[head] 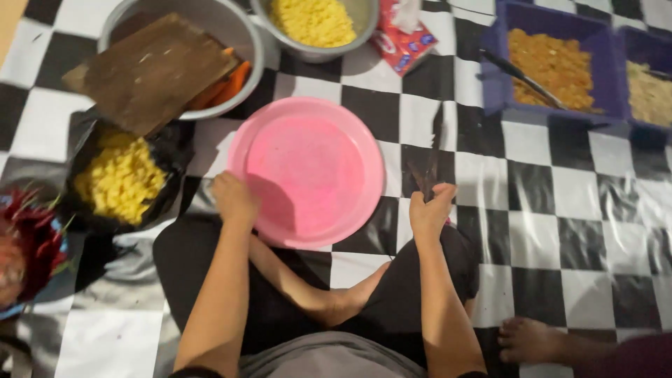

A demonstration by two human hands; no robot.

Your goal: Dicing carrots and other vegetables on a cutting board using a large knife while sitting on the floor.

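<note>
My left hand (233,199) rests on the near left rim of an empty pink round basin (308,171) that sits on the checkered floor covering in front of my crossed legs. My right hand (430,210) is closed around the handle of a knife (432,157); its blurred dark blade points away from me, just right of the basin. Whether the left fingers grip the rim or only touch it is unclear.
A black bag of yellow pieces (120,180) lies to the left. A wooden board (150,70) lies across a metal bowl with orange carrots (231,82). Farther off: a metal bowl of yellow pieces (313,21), purple tubs (556,66), a red pack (406,35). Another person's foot (528,339) is at lower right.
</note>
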